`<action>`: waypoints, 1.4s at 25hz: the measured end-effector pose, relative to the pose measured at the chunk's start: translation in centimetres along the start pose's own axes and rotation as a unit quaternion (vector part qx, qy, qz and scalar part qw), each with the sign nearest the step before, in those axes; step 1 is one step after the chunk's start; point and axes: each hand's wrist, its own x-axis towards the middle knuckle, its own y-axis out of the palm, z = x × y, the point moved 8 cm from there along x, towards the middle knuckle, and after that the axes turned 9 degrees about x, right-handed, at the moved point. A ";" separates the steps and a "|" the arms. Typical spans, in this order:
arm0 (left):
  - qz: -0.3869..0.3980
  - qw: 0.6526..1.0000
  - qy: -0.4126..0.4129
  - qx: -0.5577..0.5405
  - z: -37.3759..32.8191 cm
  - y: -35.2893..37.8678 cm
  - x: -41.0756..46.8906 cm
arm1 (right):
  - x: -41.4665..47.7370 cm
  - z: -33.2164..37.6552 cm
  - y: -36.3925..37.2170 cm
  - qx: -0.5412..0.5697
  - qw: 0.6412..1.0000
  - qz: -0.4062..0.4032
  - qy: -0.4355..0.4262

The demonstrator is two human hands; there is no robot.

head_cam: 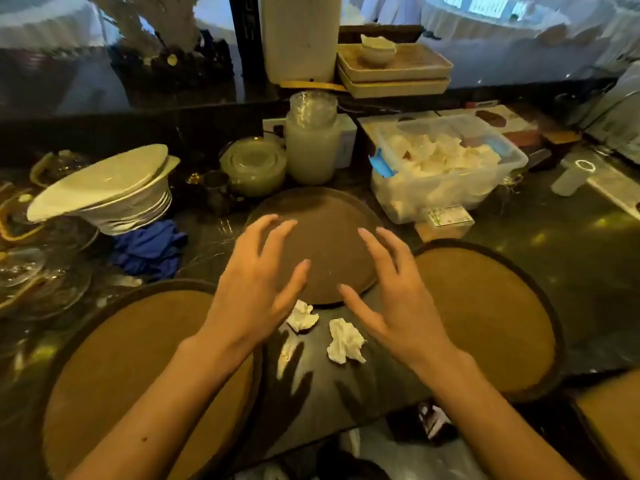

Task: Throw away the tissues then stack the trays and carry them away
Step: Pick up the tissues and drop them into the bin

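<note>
Head view: bench (571, 271) layout
Left hand (258, 282): fingers spread – holds nothing
Right hand (391, 289): fingers spread – holds nothing
Tissues (344, 341): crumpled, below both hands, beside middle tray (322, 216)

A dark, glossy stone counter (571, 258) fills the room's foreground and catches small spots of warm yellowish light. Behind it rises a low black ledge (138, 116), backed by a reflective glass wall (69, 64). A black upright post (244, 36) divides that glass.
</note>
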 end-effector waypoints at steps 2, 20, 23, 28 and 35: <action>0.028 0.998 -0.056 -0.018 0.5 2.8 -0.4 | -0.9 -2.3 1.5 0.033 0.998 0.030 0.034; 0.193 0.952 -0.240 -0.003 3.8 19.1 -6.1 | -6.8 -14.3 12.7 0.071 0.953 0.272 0.113; 0.212 0.950 -0.227 -0.021 3.9 20.2 -6.1 | -7.1 -14.3 13.3 0.070 0.954 0.266 0.117; 0.246 0.954 -0.169 -0.041 3.4 21.3 -6.8 | -7.8 -13.4 14.0 0.071 0.960 0.219 0.158; 0.254 0.955 -0.127 -0.086 3.9 19.8 -8.3 | -9.1 -11.5 14.4 0.079 0.965 0.143 0.205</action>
